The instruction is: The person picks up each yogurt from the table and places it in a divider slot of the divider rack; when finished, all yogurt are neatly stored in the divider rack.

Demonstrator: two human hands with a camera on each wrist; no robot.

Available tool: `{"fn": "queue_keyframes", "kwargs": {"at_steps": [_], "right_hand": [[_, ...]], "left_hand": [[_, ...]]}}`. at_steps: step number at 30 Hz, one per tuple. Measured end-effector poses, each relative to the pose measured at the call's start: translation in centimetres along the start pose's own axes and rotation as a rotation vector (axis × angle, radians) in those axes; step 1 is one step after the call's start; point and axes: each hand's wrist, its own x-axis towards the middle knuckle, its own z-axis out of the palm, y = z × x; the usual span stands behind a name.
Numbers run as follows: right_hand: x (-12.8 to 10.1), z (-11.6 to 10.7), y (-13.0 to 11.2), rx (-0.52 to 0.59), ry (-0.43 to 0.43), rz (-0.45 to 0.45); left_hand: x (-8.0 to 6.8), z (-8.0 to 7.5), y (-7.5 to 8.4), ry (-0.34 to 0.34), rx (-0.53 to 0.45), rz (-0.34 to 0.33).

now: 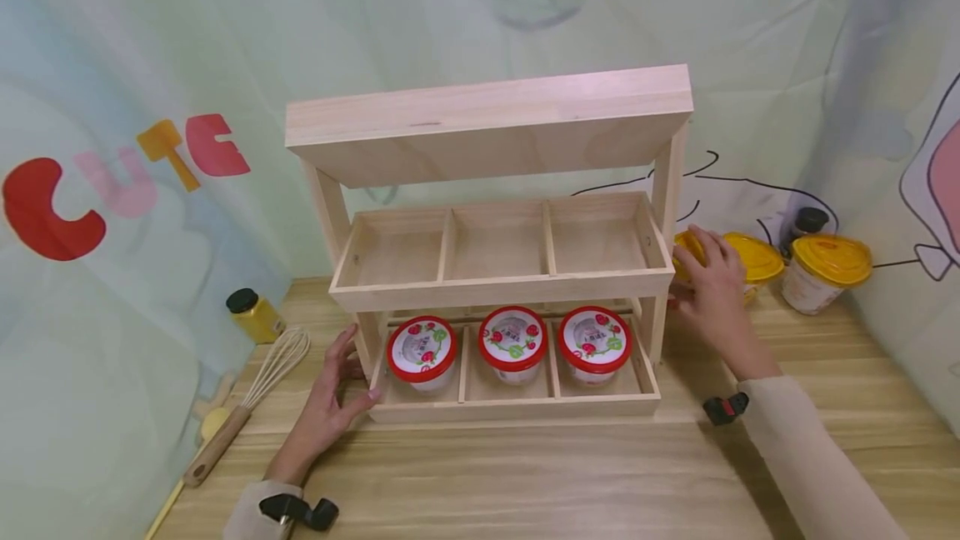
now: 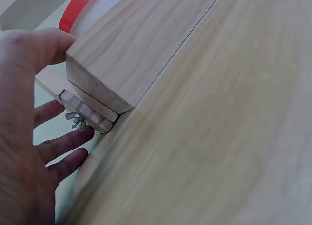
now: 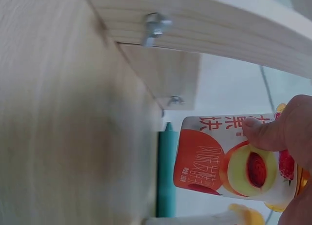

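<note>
A pale wooden rack (image 1: 495,282) with two tiers of three compartments stands on the wooden table (image 1: 525,482). Its lower tier holds three red-lidded cups (image 1: 513,340); its upper tier is bare. My left hand (image 1: 352,373) rests at the rack's lower-left corner (image 2: 122,54), thumb on the front board and fingers spread along the side by a wing nut (image 2: 75,120). To the right of the rack, my right hand (image 1: 705,273) grips a yellow-lidded cup (image 1: 686,244) from above. The right wrist view shows the thumb (image 3: 273,132) on that cup's (image 3: 219,157) peach-printed wall.
Two more yellow-lidded cups (image 1: 825,269) and a dark-capped bottle (image 1: 808,222) stand at the back right. At the left lie a whisk (image 1: 255,390) and a yellow jar with a black cap (image 1: 255,315). Printed cloth walls close in the back and sides.
</note>
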Motion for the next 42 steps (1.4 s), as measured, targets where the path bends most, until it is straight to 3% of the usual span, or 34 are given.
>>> {"fn": "queue_keyframes", "kwargs": {"at_steps": [8,17,34,42], "right_hand": [[-0.1,-2.6,-0.6,0.032,0.084,-0.033],[-0.4,-4.9,-1.1,0.086,0.095,-0.035],[0.4,-9.8,-3.3,0.115,0.166,-0.061],[0.4,-10.9,-4.2,0.119,0.183,-0.089]], "left_hand": [[0.0,0.0,0.0,-0.007,-0.003,-0.011],[-0.1,-0.1,0.2,-0.015,-0.013,-0.045],[0.0,0.0,0.4,-0.011,-0.009,-0.023],[0.0,0.0,0.4,-0.011,-0.011,-0.033]]}}
